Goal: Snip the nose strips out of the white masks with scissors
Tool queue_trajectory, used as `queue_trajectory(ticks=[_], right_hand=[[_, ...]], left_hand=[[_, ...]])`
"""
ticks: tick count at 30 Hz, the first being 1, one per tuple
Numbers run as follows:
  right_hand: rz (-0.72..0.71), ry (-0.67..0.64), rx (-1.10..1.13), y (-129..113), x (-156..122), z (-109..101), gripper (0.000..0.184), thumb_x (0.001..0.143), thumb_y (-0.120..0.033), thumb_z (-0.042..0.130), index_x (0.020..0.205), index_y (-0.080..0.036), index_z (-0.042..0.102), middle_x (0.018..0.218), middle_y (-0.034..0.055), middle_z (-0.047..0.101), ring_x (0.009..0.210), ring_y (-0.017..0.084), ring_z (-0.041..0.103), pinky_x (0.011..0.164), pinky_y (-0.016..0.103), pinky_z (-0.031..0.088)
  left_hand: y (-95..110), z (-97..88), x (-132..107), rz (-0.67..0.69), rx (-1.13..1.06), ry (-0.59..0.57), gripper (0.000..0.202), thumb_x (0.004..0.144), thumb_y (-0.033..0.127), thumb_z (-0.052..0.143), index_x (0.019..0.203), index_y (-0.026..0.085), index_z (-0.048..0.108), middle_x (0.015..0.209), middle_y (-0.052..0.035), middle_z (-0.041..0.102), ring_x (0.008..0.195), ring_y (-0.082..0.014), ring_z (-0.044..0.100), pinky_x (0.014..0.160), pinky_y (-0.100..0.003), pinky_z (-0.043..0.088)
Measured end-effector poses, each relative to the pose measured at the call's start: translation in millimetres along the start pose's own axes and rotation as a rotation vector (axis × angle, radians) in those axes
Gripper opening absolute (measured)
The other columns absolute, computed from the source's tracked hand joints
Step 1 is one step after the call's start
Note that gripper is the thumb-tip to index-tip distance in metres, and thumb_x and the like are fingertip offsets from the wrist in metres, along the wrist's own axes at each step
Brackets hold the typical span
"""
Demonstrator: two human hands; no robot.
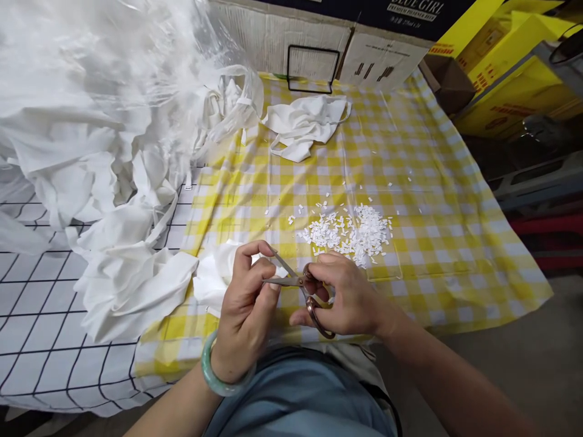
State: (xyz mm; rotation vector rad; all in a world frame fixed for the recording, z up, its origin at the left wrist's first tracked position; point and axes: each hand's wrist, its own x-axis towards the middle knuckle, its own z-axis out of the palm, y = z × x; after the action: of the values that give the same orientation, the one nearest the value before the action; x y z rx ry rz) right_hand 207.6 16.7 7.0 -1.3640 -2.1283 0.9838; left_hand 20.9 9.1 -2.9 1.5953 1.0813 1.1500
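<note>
My right hand (347, 297) grips a pair of small scissors (298, 285) by the copper-coloured loops, blades apart and pointing left. My left hand (248, 303), with a green bangle (217, 375) at the wrist, pinches a piece of white cloth (214, 276) right at the blades. Just beyond the hands a heap of small white snippets (353, 230) lies on the yellow checked cloth (432, 200).
A big pile of white fabric pieces (104, 176) in clear plastic fills the left side, over a black-grid white sheet (31, 315). Another white fabric piece (303, 124) lies at the back. Cardboard boxes (319, 36) and yellow cartons (514, 73) stand behind and right.
</note>
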Motion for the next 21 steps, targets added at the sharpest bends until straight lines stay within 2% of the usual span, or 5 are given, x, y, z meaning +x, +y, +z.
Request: queue_trajectory(ticks=[3, 9, 15, 21], right_hand=[[-0.001, -0.001, 0.011, -1, 0, -1, 0.050, 0.066, -0.054, 0.082, 0.060, -0.020, 0.046, 0.054, -0.0058, 0.046, 0.056, 0.011, 0.041, 0.063, 0.028, 0.031], [-0.003, 0.005, 0.000, -3, 1, -2, 0.050, 0.066, -0.052, 0.084, 0.059, -0.020, 0.046, 0.052, -0.0064, 0.045, 0.055, 0.011, 0.040, 0.065, 0.027, 0.032], [-0.022, 0.021, 0.001, 4, -2, 2, 0.047, 0.067, -0.049, 0.083, 0.059, -0.019, 0.048, 0.051, -0.0071, 0.045, 0.054, 0.010, 0.039, 0.064, 0.026, 0.031], [-0.030, 0.073, 0.009, 15, -14, -1, 0.043, 0.078, -0.045, 0.073, 0.057, -0.018, 0.048, 0.052, -0.0059, 0.048, 0.052, 0.009, 0.039, 0.062, 0.025, 0.030]], left_hand=[[1, 0.8, -1, -0.016, 0.007, -0.001, 0.024, 0.098, 0.020, 0.045, 0.079, 0.023, 0.059, 0.083, -0.0070, 0.053, 0.112, -0.0253, 0.044, 0.097, -0.043, 0.041], [-2, 2.2, -3, 0.007, -0.004, -0.008, 0.020, 0.098, 0.021, 0.047, 0.084, 0.022, 0.061, 0.082, -0.0068, 0.055, 0.112, -0.0253, 0.045, 0.098, -0.044, 0.040], [-3, 4.8, 0, 0.064, -0.032, -0.014, 0.020, 0.097, 0.012, 0.047, 0.083, 0.021, 0.059, 0.081, -0.0053, 0.052, 0.109, -0.0229, 0.044, 0.097, -0.040, 0.040], [-3, 14.5, 8, 0.069, -0.027, -0.081, 0.022, 0.097, 0.009, 0.046, 0.081, 0.021, 0.056, 0.081, -0.0043, 0.052, 0.111, -0.0220, 0.043, 0.097, -0.038, 0.038]])
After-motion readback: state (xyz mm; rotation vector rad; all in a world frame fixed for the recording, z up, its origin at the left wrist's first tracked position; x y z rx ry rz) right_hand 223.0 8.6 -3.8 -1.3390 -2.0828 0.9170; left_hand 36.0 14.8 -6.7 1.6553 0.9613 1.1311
